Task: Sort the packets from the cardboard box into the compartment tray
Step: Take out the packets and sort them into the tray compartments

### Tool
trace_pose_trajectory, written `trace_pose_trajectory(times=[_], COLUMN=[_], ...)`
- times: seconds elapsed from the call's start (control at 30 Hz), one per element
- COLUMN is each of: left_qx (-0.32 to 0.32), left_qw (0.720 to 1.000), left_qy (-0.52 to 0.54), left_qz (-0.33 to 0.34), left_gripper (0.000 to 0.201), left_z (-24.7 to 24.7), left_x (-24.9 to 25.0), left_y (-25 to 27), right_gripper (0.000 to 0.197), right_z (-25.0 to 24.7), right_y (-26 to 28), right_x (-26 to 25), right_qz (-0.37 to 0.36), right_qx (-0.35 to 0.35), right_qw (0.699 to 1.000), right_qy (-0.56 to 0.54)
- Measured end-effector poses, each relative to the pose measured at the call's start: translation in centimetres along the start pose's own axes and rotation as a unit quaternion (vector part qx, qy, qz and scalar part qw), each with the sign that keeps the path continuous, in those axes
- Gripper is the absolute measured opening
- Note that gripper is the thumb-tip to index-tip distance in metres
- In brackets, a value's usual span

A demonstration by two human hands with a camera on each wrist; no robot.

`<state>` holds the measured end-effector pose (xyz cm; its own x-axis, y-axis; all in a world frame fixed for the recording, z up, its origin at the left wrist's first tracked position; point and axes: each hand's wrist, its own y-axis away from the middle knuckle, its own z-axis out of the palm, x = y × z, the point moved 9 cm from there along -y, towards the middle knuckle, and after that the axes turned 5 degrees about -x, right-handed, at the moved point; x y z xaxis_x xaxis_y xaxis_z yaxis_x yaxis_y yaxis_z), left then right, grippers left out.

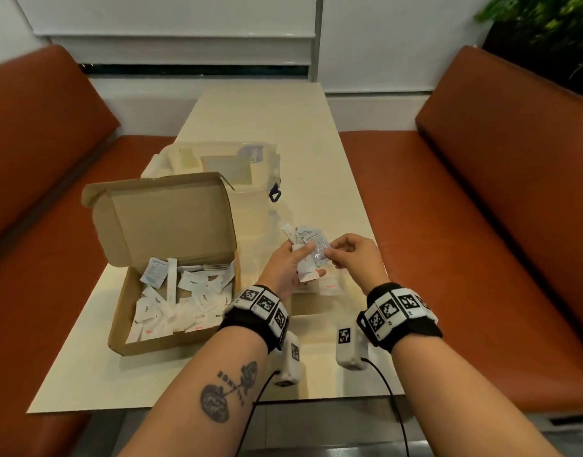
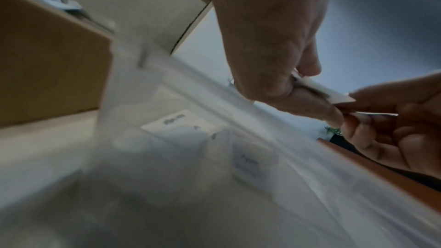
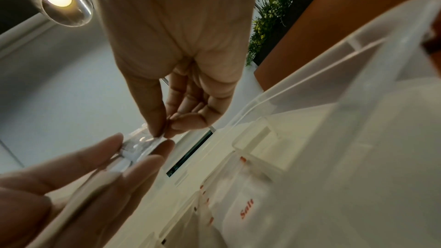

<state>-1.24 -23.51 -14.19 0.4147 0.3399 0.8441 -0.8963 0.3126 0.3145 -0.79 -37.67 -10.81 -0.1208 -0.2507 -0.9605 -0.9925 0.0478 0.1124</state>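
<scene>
Left hand (image 1: pixel 288 263): raised above the tray, fingers curled round a small fan of packets (image 1: pixel 305 250), thumb pressed on top of the stack. The fan includes white paper sachets and a grey printed foil sachet (image 1: pixel 316 245); the count cannot be told.

Right hand (image 1: pixel 356 258): just beside the left, thumb and forefinger pinched on the edge of the foil sachet; in the right wrist view the remaining fingers (image 3: pixel 188 101) hang loosely curled behind the pinch. Both hands touch the same sachet.

Cardboard box (image 1: pixel 151 338): on the table (image 1: pixel 283 110), left of the hands, lid standing open. It holds a loose heap of white packets (image 1: pixel 184 301), some printed "Pepper", plus a long paper stick and a grey sachet.

Compartment tray (image 3: pixel 358 63): clear plastic, directly beneath the hands and to the right of the box. One compartment holds a white sachet marked "Salt" (image 3: pixel 245 208) in red; the left wrist view shows two white sachets (image 2: pixel 247 165) with dark lettering in other sections, blurred.

Clear lid (image 1: pixel 224 166): lies behind the box.

Benches (image 1: pixel 497 192): orange-brown, on both sides of the table.
</scene>
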Motion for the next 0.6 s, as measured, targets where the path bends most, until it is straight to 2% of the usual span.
trace_pose_trajectory(times=[0.13,0.3,0.37,0.47,0.53,0.6], left_qx=[0.015,0.06,0.049,0.027,0.018,0.015], left_qw=[0.999,0.996,0.998,0.999,0.999,0.999], left_qy=[0.04,0.055,0.029,0.014,0.024,0.022], left_qz=[0.001,0.026,0.029,0.028,0.024,0.02], left_gripper=[0.024,0.027,0.027,0.028,0.029,0.03], left_z=[0.1,-0.4,0.0,0.9,1.0,0.7], left_x=[0.0,0.7,0.9,1.3,1.4,1.5], left_y=[-0.2,-0.5,-0.6,-0.6,-0.5,-0.3], right_gripper=[0.015,0.012,0.013,0.012,0.004,0.006], right_z=[-0.3,-1.8,-0.7,1.9,2.5,2.6], right_y=[-0.2,0.1,0.3,0.2,0.0,0.0], right_x=[-0.3,-2.2,-3.2,-3.6,-3.3,-3.1], right_qz=[-0.004,-0.07,-0.093,-0.096,-0.082,-0.079], right_qx=[0.006,0.101,0.081,0.012,-0.005,-0.015], right_qw=[1.0,0.992,0.988,0.983,0.985,0.988], right_qy=[0.001,0.043,0.091,0.155,0.151,0.13])
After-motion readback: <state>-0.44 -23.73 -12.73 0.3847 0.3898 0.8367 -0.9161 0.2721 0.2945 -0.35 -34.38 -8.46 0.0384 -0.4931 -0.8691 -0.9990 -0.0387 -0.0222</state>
